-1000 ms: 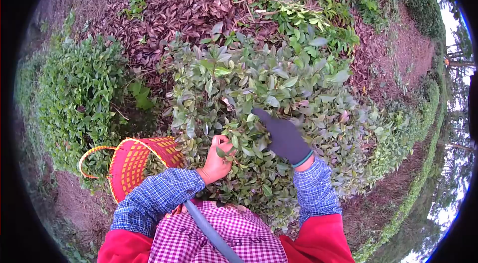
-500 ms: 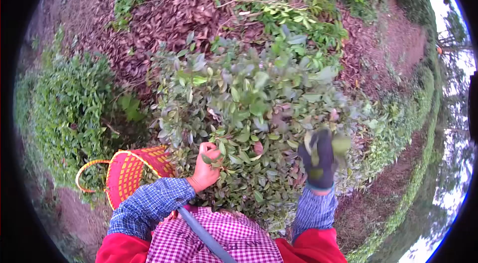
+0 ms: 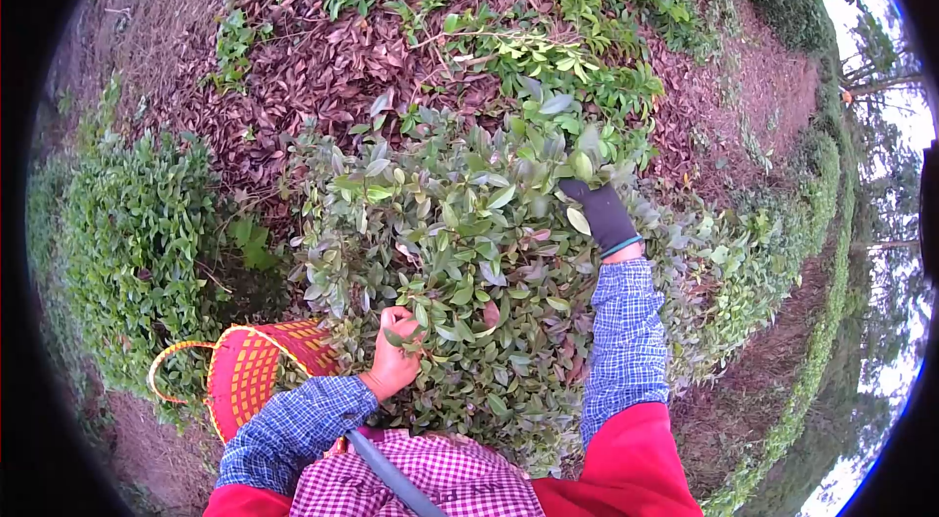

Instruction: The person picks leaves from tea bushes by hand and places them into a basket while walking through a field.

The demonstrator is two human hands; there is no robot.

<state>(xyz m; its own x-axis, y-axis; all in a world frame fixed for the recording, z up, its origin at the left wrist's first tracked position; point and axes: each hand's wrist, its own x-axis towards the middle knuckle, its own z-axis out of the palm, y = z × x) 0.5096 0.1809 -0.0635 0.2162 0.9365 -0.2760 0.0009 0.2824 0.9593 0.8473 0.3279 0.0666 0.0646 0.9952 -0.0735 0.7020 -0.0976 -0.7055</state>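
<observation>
My left hand (image 3: 393,359) is bare and closed around a small sprig of green leaves at the near left side of a leafy bush (image 3: 469,253). Farther out, my right hand (image 3: 602,216), in a dark glove, reaches into the right part of the bush. Its fingertips are hidden among the leaves, so its grip cannot be made out. A pale leaf (image 3: 578,221) lies against the glove's left side. Beside my left forearm is a red and yellow woven basket (image 3: 246,370), tilted, with a looped handle.
Another green bush (image 3: 137,243) stands at the left. Brown dry leaves (image 3: 333,67) cover the ground beyond the bush, with green shoots (image 3: 626,77) growing through them. A grey strap (image 3: 391,474) crosses the checked apron (image 3: 440,478). Trees are at the far right.
My right hand first swung right and toward me, away from the bush's middle, then moved forward into its right side. My left hand stays closed on the sprig, slightly lower in view.
</observation>
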